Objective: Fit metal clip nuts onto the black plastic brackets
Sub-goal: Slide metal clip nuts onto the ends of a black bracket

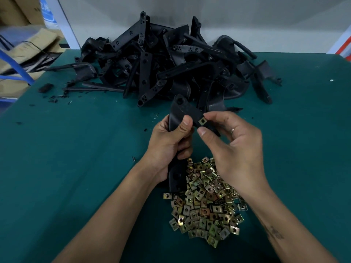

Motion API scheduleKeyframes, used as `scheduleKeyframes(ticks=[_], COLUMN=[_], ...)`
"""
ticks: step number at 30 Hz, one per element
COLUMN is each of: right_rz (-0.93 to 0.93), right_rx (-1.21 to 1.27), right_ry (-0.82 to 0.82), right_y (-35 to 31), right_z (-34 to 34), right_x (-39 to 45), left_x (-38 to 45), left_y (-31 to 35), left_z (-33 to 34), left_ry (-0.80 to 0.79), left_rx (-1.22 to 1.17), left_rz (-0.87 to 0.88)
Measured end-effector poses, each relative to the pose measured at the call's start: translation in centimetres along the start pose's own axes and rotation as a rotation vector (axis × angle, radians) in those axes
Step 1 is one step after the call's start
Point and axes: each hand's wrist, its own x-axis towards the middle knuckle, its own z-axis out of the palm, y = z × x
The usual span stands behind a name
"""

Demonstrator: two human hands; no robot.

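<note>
- centrally, above the green cloth-covered table [76, 149], the left hand [169, 141] has its grip wrapped round a long black plastic bracket [180, 111].
- the right hand [233, 141] pinches a small square brass-coloured metal clip nut [202, 121] against the bracket's edge, thumb below, forefinger above.
- a heap of loose clip nuts [205, 202] lies beneath the wrists.
- a pile of black plastic brackets [171, 61] sits behind.
</note>
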Motion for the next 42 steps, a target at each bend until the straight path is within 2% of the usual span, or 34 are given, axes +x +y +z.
scheduleKeyframes(ticks=[3, 6, 8, 10, 13, 15, 18, 24, 28, 31, 34, 36, 38, 42], right_rz=[0.071, 0.145, 0.048, -0.045, 0.025, 0.125, 0.171, 0.156, 0.183, 0.213, 0.243, 0.271, 0.287, 0.261], right_rx=[0.114, 0.425, 0.466, 0.244, -0.139, -0.3, -0.434, -0.534, -0.5, -0.23, 0.34, 0.569, 0.633, 0.595], right_ry=[-0.002, -0.101, -0.174, -0.256, -0.486, -0.633, -0.693, -0.641, -0.56, -0.437, -0.286, -0.205, -0.146, -0.04], right_y=[0.2, 0.1, 0.6, 1.3, 2.7, 3.0, 2.8, 2.9, 3.3, 3.1, 2.2, 1.5, 1.1, 0.6], right_z=[0.4, -0.8, -3.3, -5.7, -7.1, -7.1, -7.4, -7.0, -6.8, -6.2, -4.7, -3.7, -2.9, -2.2], right_x=[-0.1, 0.6, 1.4, 2.0, 2.3, 2.3, 2.7, 2.7, 2.7, 2.6, 2.2, 1.9, 1.6, 1.5], left_x=[0.0, -0.1, 0.0, 0.3, 0.7, 0.9, 1.3, 1.6, 1.7, 1.5, 1.2, 1.1, 0.9, 0.8], left_y=[0.0, 0.0, 0.2, 0.6, 1.3, 1.5, 1.3, 0.9, 0.9, 0.9, 0.7, 0.7, 0.7, 0.8], left_z=[-0.1, -0.2, -0.3, -0.7, -1.8, -2.3, -2.4, -2.0, -2.2, -2.3, -2.1, -2.0, -2.0, -1.9], left_ry=[-0.025, -0.068, -0.111, -0.117, -0.094, -0.046, 0.045, 0.035, 0.02, -0.041, -0.147, -0.213, -0.258, -0.309], left_rx=[-0.022, -0.031, -0.096, -0.232, -0.453, -0.481, -0.421, -0.292, -0.229, -0.145, -0.078, -0.102, -0.13, -0.139], left_rz=[0.002, -0.02, -0.054, -0.106, -0.172, -0.172, -0.154, -0.128, -0.142, -0.135, -0.13, -0.152, -0.178, -0.225])
